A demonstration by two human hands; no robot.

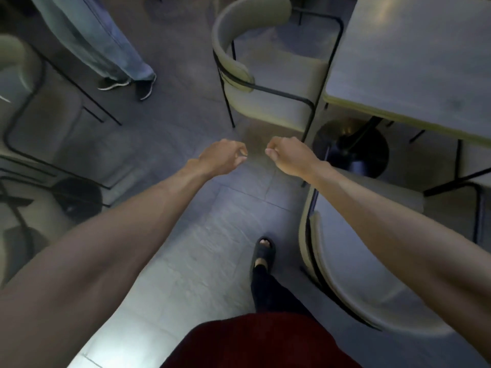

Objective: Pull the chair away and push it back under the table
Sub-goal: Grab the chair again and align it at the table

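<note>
A beige padded chair (268, 83) with a curved backrest and thin black legs stands beside the grey table (414, 62) at the upper right, its seat partly under the tabletop. My left hand (225, 156) and my right hand (288, 155) hang over the floor just in front of that chair, a short gap between them. Both have their fingers curled in and hold nothing. Neither hand touches the chair. A second beige chair (353, 282) stands at the lower right, under my right forearm.
The table's round black base (353, 150) sits on the floor at right. More beige chairs (39, 110) and another table base stand at left. Another person's legs in jeans and sneakers (125, 73) are at upper left. My sandalled foot (263, 253) rests on the tiled aisle.
</note>
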